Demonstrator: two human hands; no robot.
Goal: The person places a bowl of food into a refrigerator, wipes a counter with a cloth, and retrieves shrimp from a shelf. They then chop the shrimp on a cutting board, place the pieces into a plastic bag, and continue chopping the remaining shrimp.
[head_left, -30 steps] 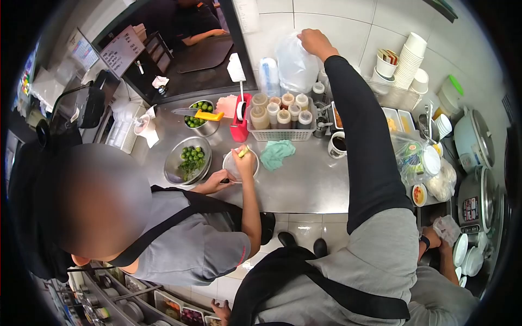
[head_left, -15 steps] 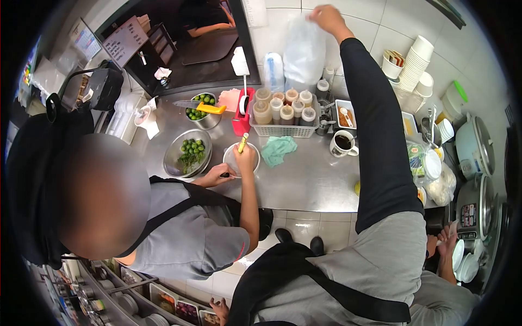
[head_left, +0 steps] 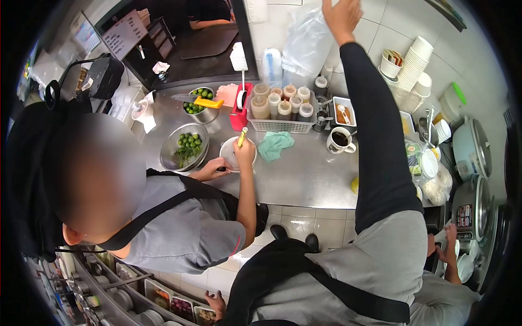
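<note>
My right hand (head_left: 341, 16), on a long black sleeve, is raised high against the tiled wall and grips the top of a clear plastic bag (head_left: 309, 42). The bag hangs above the basket of sauce bottles (head_left: 280, 108). My left hand (head_left: 216, 304) shows only partly at the bottom edge, beside trays of food (head_left: 179, 304); its fingers are mostly hidden by my apron.
A co-worker in a grey shirt at the left holds a yellow-handled tool (head_left: 242, 137) over a small bowl (head_left: 231, 155). Steel bowls of limes (head_left: 186, 148), a green cloth (head_left: 274, 144), a mug (head_left: 340, 140), stacked paper cups (head_left: 413, 65) and rice cookers (head_left: 472, 146) crowd the steel counter (head_left: 304, 176). Another person's hand (head_left: 449, 239) is at the lower right.
My right hand has risen along the wall, lifting the plastic bag off the counter behind the bottles. The co-worker keeps working at the small bowl.
</note>
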